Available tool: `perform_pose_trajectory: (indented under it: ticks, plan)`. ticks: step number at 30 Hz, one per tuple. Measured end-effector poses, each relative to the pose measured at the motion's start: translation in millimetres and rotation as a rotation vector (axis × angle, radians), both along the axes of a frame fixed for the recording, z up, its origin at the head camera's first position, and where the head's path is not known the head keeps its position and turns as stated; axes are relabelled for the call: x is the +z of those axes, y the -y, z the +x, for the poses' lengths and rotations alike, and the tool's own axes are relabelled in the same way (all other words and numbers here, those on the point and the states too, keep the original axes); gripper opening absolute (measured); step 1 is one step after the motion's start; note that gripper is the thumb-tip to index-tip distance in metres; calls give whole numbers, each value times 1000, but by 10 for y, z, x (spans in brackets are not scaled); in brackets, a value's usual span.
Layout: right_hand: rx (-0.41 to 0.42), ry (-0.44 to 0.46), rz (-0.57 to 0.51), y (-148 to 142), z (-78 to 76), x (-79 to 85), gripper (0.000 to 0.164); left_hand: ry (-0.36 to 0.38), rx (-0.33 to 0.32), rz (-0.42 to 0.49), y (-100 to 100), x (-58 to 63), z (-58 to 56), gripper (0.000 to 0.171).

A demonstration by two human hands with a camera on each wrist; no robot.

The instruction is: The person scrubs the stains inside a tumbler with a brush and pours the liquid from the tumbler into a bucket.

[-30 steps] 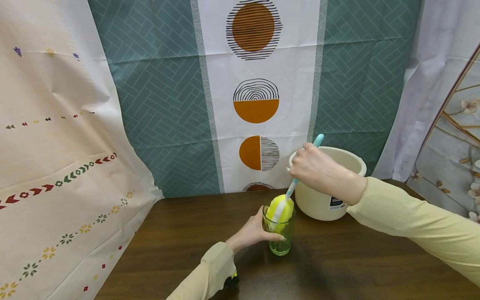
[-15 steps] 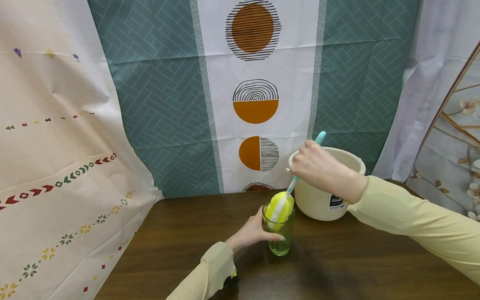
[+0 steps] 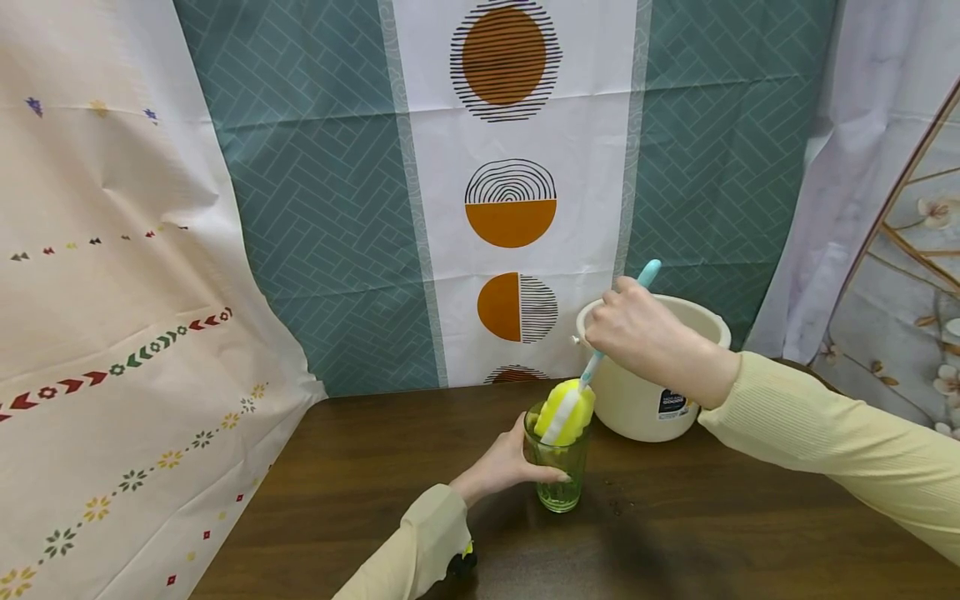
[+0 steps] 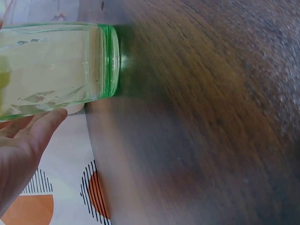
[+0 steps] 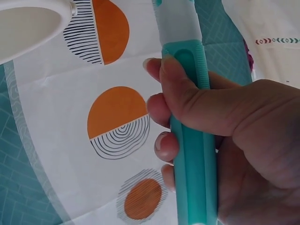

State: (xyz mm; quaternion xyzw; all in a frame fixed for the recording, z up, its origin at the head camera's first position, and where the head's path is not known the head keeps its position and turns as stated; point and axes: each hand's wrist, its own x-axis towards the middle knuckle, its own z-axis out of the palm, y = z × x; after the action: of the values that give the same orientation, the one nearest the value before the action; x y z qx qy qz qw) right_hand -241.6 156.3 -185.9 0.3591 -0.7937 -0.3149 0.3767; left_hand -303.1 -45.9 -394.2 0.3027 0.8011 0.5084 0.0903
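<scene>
A green-tinted drinking glass (image 3: 561,479) stands upright on the brown wooden table (image 3: 360,467). Around its left side my left hand (image 3: 508,463) holds it, thumb across the front. In the left wrist view the glass (image 4: 56,65) lies sideways, with fingers of my left hand (image 4: 28,150) along it. My right hand (image 3: 637,329) grips the turquoise handle of a bottle brush (image 3: 566,414), whose yellow and white sponge head sits tilted in the glass mouth, its top above the rim. The right wrist view shows the brush handle (image 5: 194,154) wrapped by my right hand's fingers and thumb (image 5: 197,103).
Behind my right hand stands a cream bucket (image 3: 637,408) with a dark label, close to the glass. A patterned curtain (image 3: 345,208) hangs along the table's back edge, and a cream embroidered cloth (image 3: 150,333) drapes on the left. Small droplets dot the table right of the glass.
My right hand has moved slightly up and to the right, drawing the sponge head a little higher out of the glass. The left hand and the glass stay in place.
</scene>
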Motion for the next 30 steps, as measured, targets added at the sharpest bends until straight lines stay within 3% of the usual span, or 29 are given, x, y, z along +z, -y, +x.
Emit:
perform_pose_trajectory:
  ticks: [12, 30]
  plan:
    - [-33, 34, 31, -23, 72, 46, 37, -11, 13, -22, -2, 7, -2, 76]
    - [48, 68, 50, -27, 66, 50, 38, -22, 36, -52, -13, -1, -12, 73]
